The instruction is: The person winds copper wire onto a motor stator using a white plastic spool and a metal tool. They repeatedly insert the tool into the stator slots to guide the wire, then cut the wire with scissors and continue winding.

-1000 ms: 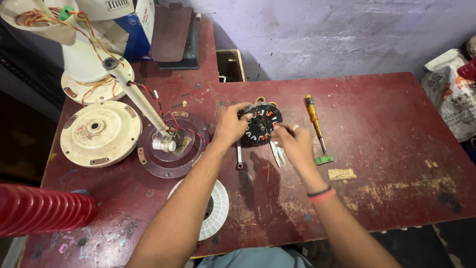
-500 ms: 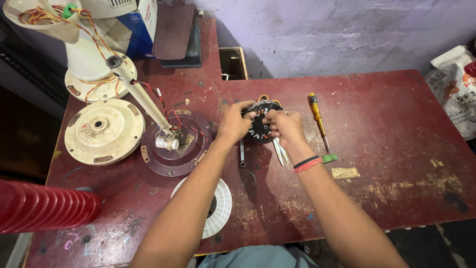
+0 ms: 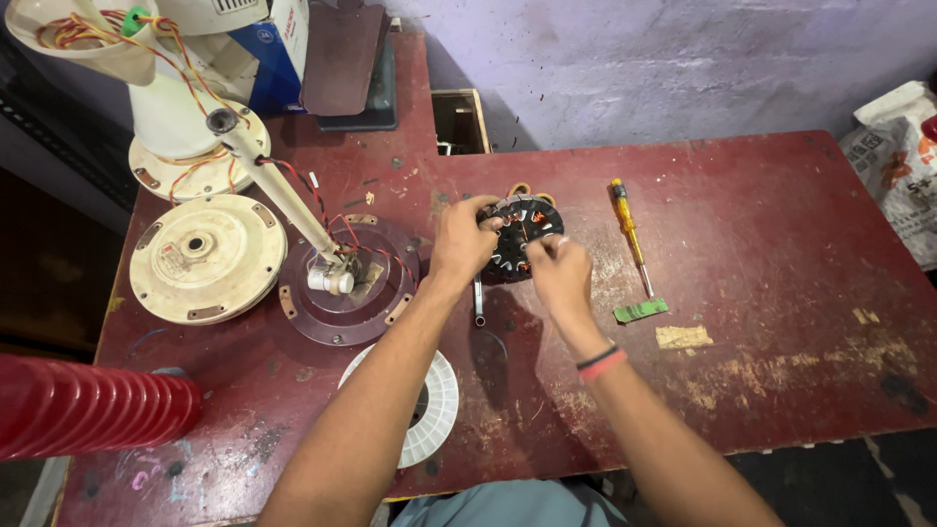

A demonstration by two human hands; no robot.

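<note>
Soft, even daylight falls on the red desk [image 3: 781, 244], brightest on the wall behind it. The hands [image 3: 512, 256] and forearms cast dim, blurred shadows on the desk just in front of them. The floor left of the desk is nearly black. Focus is sharp; wide-lens bending curves the desk's edges. No glare shows.

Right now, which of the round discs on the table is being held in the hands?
The dark wound disc with copper coils, held between left hand and right hand. The cream disc, maroon disc and white ribbed disc lie untouched.
</note>
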